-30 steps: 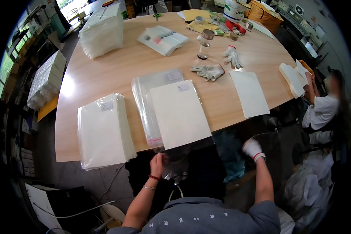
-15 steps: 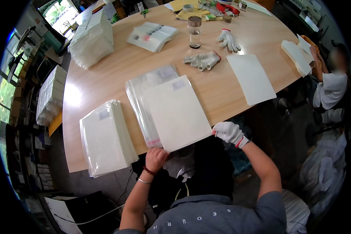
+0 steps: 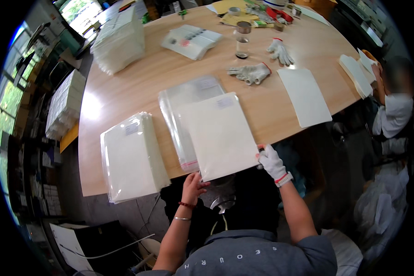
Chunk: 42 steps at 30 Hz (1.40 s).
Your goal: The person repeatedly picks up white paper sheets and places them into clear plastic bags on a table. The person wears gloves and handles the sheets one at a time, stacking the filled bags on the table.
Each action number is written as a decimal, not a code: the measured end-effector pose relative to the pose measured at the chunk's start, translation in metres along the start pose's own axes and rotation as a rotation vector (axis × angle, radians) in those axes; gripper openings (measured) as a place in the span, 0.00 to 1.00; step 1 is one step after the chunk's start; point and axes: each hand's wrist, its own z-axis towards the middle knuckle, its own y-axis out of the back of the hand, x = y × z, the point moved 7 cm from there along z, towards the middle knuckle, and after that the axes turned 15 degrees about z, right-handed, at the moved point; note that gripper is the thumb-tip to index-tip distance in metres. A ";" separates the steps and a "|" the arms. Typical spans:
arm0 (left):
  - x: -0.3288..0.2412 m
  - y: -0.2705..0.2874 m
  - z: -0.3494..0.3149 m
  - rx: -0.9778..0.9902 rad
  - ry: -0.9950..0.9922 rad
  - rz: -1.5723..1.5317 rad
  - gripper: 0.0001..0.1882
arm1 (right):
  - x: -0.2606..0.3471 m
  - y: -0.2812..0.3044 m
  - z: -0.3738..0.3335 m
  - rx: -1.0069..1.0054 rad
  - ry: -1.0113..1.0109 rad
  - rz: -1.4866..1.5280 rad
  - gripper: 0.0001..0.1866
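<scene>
A white sheet stack in a clear plastic bag [image 3: 223,140], with a small label at its top, lies at the table's near edge. My right hand [image 3: 272,164], in a white glove with a red cuff edge, is closed on its lower right corner. My bare left hand [image 3: 194,187], fingers loosely apart, is at its lower left corner; whether it touches the bag is hard to tell. Under the bagged sheets lies a pile of clear plastic bags [image 3: 172,124] with a pink strip along the near end. To the left sits a stack of filled bags [image 3: 133,158].
White sheets [image 3: 304,99] lie right of centre. Beyond are two work gloves [image 3: 250,73], a clear jar [image 3: 242,46] and printed plastic bags [image 3: 191,41]. A tall bag stack [image 3: 119,41] stands far left. A seated person [image 3: 393,108] handles paper at the right edge.
My left hand has loosened, its fingers now more spread at the corner. My right hand has turned slightly and still holds the other corner. The whole view has shifted a little.
</scene>
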 end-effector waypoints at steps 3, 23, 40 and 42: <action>-0.019 0.000 0.000 0.114 -0.173 0.231 0.14 | -0.020 0.004 -0.005 0.170 0.150 -0.115 0.21; -0.091 0.321 -0.096 -0.857 -0.176 1.230 0.35 | 0.020 -0.329 -0.034 0.524 0.503 -0.422 0.18; -0.065 0.374 -0.028 -0.802 -0.256 0.948 0.24 | 0.015 -0.276 -0.015 0.380 0.519 -0.181 0.27; -0.088 0.360 -0.057 -1.153 -0.419 1.011 0.25 | 0.023 -0.194 -0.015 0.233 0.711 -0.273 0.21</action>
